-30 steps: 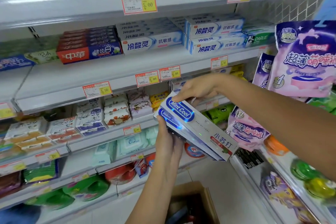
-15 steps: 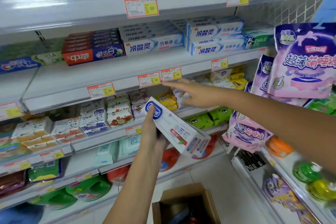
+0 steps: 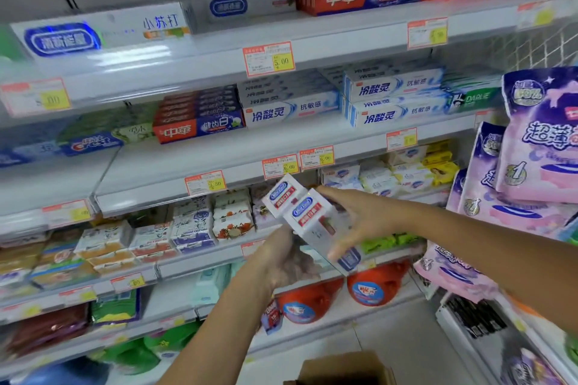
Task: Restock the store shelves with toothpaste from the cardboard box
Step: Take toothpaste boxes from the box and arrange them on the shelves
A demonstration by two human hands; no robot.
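Head view showed both hands on a pair of white toothpaste boxes (image 3: 308, 219) held up before the middle shelves (image 3: 175, 166), well above the cardboard box (image 3: 344, 367) on the floor. The left hand (image 3: 286, 259) cupped them from beneath, fingers curled round their lower ends to carry the weight; the right hand (image 3: 362, 222) clasped the nearer box from the side, seemingly to square the two together. On the top shelf (image 3: 344, 40) lay matching white boxes (image 3: 103, 31), likely where these belonged.
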